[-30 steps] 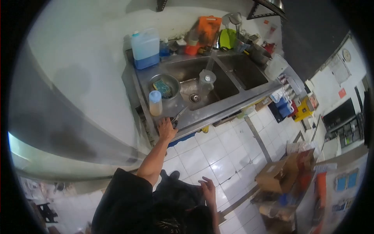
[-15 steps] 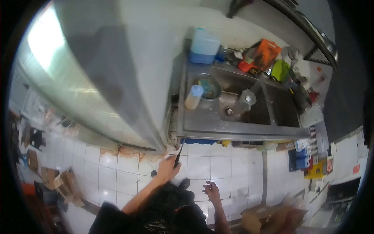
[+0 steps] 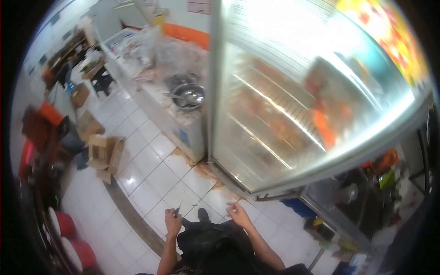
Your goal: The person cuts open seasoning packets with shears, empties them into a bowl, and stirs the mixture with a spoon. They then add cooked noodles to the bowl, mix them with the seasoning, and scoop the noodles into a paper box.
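My left hand is closed around the dark handle of a thin pointed tool, perhaps a knife or screwdriver, with its tip pointing up and away from me. On the right, my right hand is held out with its fingers apart and bent, and no object shows in it. Both hands are in the air above the white tiled floor, one on each side of my dark clothing. A glass-door fridge stands just beyond my right hand.
A counter left of the fridge bears plastic bags and a metal bowl. An open cardboard box lies on the floor at left. Red round stools stand at lower left. The sink unit is at right.
The view has swung left from the sink to the fridge and the counter. My left hand, still holding the tool, is now lower and nearer my body.
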A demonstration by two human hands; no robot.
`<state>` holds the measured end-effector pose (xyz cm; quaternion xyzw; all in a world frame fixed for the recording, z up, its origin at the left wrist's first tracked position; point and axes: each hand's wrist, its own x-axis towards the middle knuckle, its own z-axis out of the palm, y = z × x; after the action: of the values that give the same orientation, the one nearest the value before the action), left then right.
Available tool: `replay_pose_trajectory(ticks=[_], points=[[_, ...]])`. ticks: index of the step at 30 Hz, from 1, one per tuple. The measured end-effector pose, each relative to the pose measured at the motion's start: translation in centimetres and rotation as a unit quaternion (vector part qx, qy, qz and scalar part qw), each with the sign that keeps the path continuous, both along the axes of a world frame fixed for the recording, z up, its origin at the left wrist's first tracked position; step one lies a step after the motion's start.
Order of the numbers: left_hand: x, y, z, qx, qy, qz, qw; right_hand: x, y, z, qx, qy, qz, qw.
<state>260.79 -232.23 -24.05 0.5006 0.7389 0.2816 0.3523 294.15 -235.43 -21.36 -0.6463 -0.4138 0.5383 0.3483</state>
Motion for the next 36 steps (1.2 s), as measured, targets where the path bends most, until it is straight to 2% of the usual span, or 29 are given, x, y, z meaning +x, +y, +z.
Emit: replay_pose_trajectory(ticks=[2, 6, 10, 12, 14, 16, 17, 18, 20, 22, 25, 27, 30, 31, 34, 36], points=[[-4.8, 1.0, 2.8, -0.026, 0.085, 0.016, 0.996, -4.2, 7.4, 1.3, 0.057, 0.033, 0.032, 0.997], [-13.6, 1.0, 2.0, -0.006, 0.099, 0.108, 0.989, -11.3, 23.5, 4.0, 0.097, 0.194, 0.027, 0.976], [-20.3, -4.1, -2.6, -0.063, 0.163, 0.254, 0.951, -15.5, 39.2, 6.2, 0.045, 0.147, -0.042, 0.987], [-22.2, -8.6, -6.3, -0.125, 0.078, 0.324, 0.934, -17.0, 46.1, 4.9, 0.005, 0.201, -0.131, 0.971], [-22.4, -14.1, -10.0, -0.129, -0.031, 0.425, 0.895, -16.6, 52.2, 1.9, -0.025, 0.265, -0.103, 0.958], [-20.1, -17.9, -9.5, -0.202, -0.058, 0.53, 0.821, -17.8, 55.8, 0.7, -0.055, 0.22, -0.174, 0.958], [-18.1, -17.8, -6.8, -0.213, -0.057, 0.572, 0.79, -17.4, 57.7, -1.1, -0.061, 0.222, -0.17, 0.958], [-15.2, -14.1, 2.3, -0.221, -0.056, 0.614, 0.756, -17.2, 59.0, -3.0, -0.066, 0.224, -0.168, 0.958], [-13.4, -17.8, -0.4, -0.277, -0.121, 0.63, 0.716, -17.7, 59.5, -3.2, -0.065, 0.231, -0.168, 0.956], [-11.3, -19.7, -2.6, -0.326, -0.136, 0.626, 0.695, -18.6, 60.1, -3.7, -0.003, 0.236, -0.235, 0.943], [-10.3, -18.9, -3.4, -0.374, -0.157, 0.63, 0.662, -20.7, 59.7, -4.4, 0.004, 0.206, -0.246, 0.947], [-11.5, -18.3, -4.1, -0.386, -0.168, 0.628, 0.655, -24.1, 56.8, -2.5, -0.007, 0.164, -0.232, 0.959], [-17.2, -17.9, -4.5, -0.393, -0.168, 0.626, 0.652, -31.6, 53.8, -1.1, -0.029, 0.132, -0.217, 0.967], [-19.7, -17.9, -5.0, -0.393, -0.164, 0.622, 0.657, -34.3, 52.6, -1.0, -0.026, 0.15, -0.175, 0.973], [-29.0, -19.0, -6.5, -0.378, -0.144, 0.617, 0.675, -45.0, 49.9, -0.5, -0.051, 0.147, -0.21, 0.965], [-36.5, -20.1, -8.6, -0.355, -0.108, 0.611, 0.7, -52.1, 49.2, -2.4, -0.068, 0.198, -0.168, 0.963]])
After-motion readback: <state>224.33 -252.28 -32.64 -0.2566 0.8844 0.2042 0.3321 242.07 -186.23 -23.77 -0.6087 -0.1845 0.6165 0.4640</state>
